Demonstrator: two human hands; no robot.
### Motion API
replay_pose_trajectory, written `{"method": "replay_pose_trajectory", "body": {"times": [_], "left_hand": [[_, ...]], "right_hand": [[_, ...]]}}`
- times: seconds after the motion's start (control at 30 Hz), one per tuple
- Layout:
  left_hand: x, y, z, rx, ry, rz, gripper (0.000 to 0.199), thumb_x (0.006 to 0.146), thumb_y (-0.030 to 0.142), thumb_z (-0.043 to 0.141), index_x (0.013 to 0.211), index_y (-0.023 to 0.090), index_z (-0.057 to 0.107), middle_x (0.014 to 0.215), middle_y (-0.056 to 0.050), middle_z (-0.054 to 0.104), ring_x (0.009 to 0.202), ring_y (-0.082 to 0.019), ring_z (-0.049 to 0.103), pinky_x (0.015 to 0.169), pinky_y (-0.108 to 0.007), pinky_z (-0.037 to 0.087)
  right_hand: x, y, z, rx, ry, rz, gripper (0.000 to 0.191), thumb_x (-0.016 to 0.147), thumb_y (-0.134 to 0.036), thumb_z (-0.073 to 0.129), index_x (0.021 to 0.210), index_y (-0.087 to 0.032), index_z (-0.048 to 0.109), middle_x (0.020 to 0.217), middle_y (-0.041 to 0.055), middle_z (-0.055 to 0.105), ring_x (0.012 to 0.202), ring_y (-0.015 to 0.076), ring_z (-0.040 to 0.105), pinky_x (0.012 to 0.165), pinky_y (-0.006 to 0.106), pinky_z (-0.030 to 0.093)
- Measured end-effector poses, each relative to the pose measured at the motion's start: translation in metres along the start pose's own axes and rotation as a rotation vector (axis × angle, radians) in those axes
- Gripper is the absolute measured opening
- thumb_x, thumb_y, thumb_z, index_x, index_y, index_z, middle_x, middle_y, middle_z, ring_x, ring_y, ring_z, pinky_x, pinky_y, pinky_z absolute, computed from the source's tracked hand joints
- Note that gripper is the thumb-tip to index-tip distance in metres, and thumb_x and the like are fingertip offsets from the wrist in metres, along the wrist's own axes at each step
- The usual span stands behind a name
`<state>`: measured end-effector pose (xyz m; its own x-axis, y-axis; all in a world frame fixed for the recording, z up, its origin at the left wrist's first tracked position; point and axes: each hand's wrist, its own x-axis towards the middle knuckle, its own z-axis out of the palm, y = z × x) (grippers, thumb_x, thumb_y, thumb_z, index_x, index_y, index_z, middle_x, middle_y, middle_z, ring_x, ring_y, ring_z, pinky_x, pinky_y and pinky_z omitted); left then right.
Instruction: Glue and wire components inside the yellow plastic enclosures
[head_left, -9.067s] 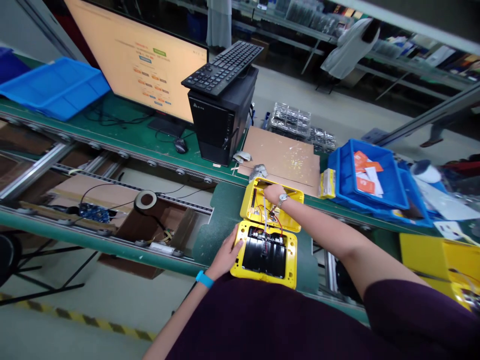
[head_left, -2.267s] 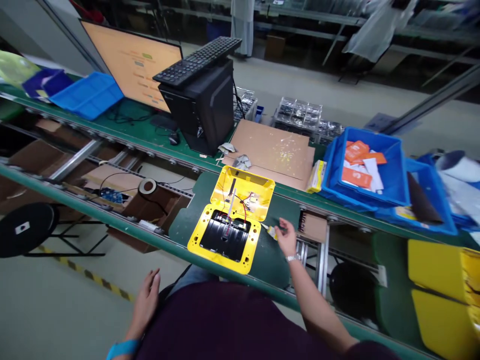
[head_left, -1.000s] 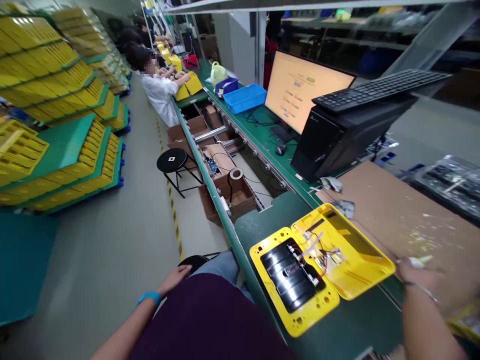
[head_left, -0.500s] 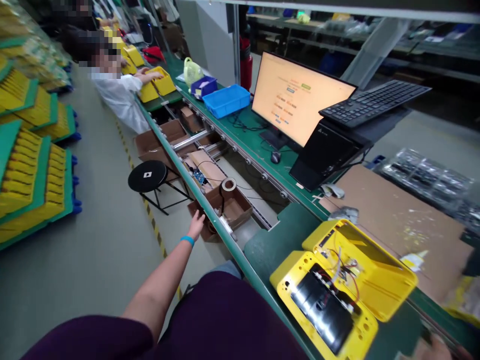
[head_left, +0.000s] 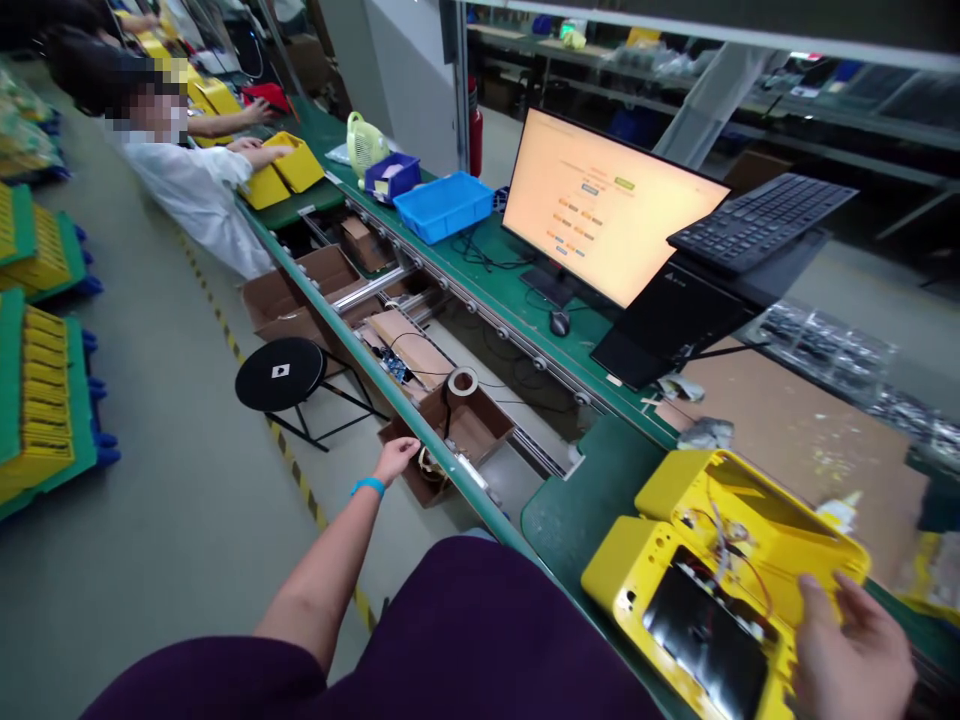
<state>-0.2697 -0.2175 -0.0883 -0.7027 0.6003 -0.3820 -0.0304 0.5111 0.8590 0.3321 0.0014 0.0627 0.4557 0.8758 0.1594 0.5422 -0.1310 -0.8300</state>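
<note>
At the right lies an opened yellow plastic case (head_left: pixel 750 490), its two halves side by side. A glossy black panel (head_left: pixel 709 630) fills the nearer half, and thin wires (head_left: pixel 724 540) run across to the other. My right hand (head_left: pixel 855 645) is at the case's right side, thumb and fingers apart; whether it touches the case is unclear. My left hand (head_left: pixel 396 461) is beside the green bench edge (head_left: pixel 431 440), fingertips drawn together; anything between them is too small to see. Below the edge sits a cardboard box (head_left: pixel 480 425) with a tape roll (head_left: pixel 462 382) on its rim.
A monitor (head_left: pixel 592 200), mouse (head_left: pixel 559 322) and tilted keyboard (head_left: pixel 772 220) stand behind the conveyor gap. Farther left are a blue tray (head_left: pixel 444 205) and a co-worker (head_left: pixel 187 190) handling yellow cases. A black stool (head_left: pixel 281 374) stands on the floor at left.
My right hand has risen from the lower right corner to the yellow case. The fingers of my left hand, spread before, have drawn together. The view has shifted somewhat.
</note>
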Motion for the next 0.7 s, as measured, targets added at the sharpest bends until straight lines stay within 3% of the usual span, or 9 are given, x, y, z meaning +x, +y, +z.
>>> {"method": "replay_pose_trajectory", "body": {"times": [0.17, 0.33, 0.57, 0.7], "left_hand": [[-0.001, 0.006, -0.001, 0.027, -0.033, 0.066, 0.049, 0.061, 0.060, 0.077, 0.071, 0.013, 0.071, 0.074, -0.007, 0.073, 0.075, -0.023, 0.064, 0.076, -0.035, 0.051], [-0.016, 0.013, -0.011, -0.029, 0.028, 0.120, 0.049, 0.061, 0.062, 0.077, 0.071, 0.014, 0.068, 0.071, -0.006, 0.071, 0.071, -0.021, 0.063, 0.075, -0.034, 0.051], [-0.070, 0.031, -0.068, -0.202, 0.282, 0.163, 0.060, 0.071, 0.066, 0.075, 0.098, 0.014, 0.066, 0.092, -0.010, 0.075, 0.091, -0.023, 0.070, 0.090, -0.037, 0.053], [-0.115, 0.055, -0.096, -0.417, 0.447, 0.234, 0.054, 0.070, 0.059, 0.082, 0.097, 0.016, 0.064, 0.086, -0.005, 0.074, 0.089, -0.021, 0.073, 0.093, -0.037, 0.054]], "right_hand": [[-0.021, -0.041, 0.036, 0.099, -0.081, -0.036, 0.070, 0.070, -0.058, 0.080, 0.126, -0.016, 0.071, 0.127, 0.0186, 0.069, 0.122, 0.0420, 0.063, 0.110, 0.060, 0.047], [-0.052, -0.066, 0.052, 0.219, -0.268, -0.012, 0.069, 0.074, -0.060, 0.079, 0.127, -0.017, 0.067, 0.130, 0.0163, 0.067, 0.124, 0.0364, 0.062, 0.111, 0.058, 0.046], [-0.078, -0.086, 0.063, 0.193, -0.593, -0.085, 0.052, 0.077, -0.057, 0.077, 0.113, -0.019, 0.069, 0.128, 0.0148, 0.067, 0.124, 0.0339, 0.061, 0.107, 0.053, 0.050], [-0.078, -0.085, 0.073, 0.213, -0.786, -0.155, 0.048, 0.080, -0.056, 0.075, 0.112, -0.021, 0.068, 0.134, 0.0159, 0.063, 0.127, 0.0332, 0.059, 0.109, 0.055, 0.048]]}}
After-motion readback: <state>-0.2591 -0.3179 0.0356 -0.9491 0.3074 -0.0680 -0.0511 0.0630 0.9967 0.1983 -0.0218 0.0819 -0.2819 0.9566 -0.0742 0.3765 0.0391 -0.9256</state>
